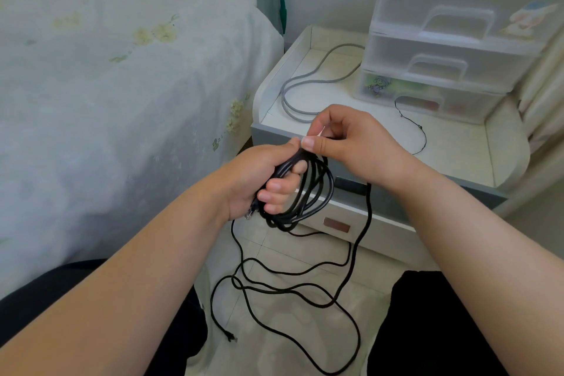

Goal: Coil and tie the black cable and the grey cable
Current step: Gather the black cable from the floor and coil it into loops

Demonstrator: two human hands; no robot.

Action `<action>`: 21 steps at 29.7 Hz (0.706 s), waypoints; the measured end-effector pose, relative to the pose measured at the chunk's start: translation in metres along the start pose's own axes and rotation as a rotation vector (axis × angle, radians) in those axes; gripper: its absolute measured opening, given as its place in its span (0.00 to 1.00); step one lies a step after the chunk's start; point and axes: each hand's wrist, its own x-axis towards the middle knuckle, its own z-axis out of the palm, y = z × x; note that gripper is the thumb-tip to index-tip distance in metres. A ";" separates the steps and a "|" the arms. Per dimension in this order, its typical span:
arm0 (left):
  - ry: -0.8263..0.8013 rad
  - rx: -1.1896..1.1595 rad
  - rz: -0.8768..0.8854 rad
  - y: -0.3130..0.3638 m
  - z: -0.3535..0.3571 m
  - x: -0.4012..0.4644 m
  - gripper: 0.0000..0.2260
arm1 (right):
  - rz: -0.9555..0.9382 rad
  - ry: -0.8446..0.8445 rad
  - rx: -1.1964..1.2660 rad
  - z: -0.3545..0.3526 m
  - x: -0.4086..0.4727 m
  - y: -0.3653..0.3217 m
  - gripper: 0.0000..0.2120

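Overhead, both hands (305, 159) gripping black cable (308, 189) coils, perhaps just past nightstand edge (274, 133).

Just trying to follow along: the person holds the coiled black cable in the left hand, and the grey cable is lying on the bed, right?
Not quite. The left hand does hold the coils of the black cable, but the grey cable lies on the white bedside table in front of the plastic drawers, not on the bed. The head view shows it.

Bare-armed person in dark legwear

Left hand (259, 177) and right hand (351, 140) wear no rings or sleeves; black trousers (427, 330) cover both legs at six o'clock.
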 end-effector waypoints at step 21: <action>-0.024 -0.273 0.161 0.006 -0.002 -0.016 0.22 | -0.079 0.060 -0.145 0.002 -0.002 0.011 0.14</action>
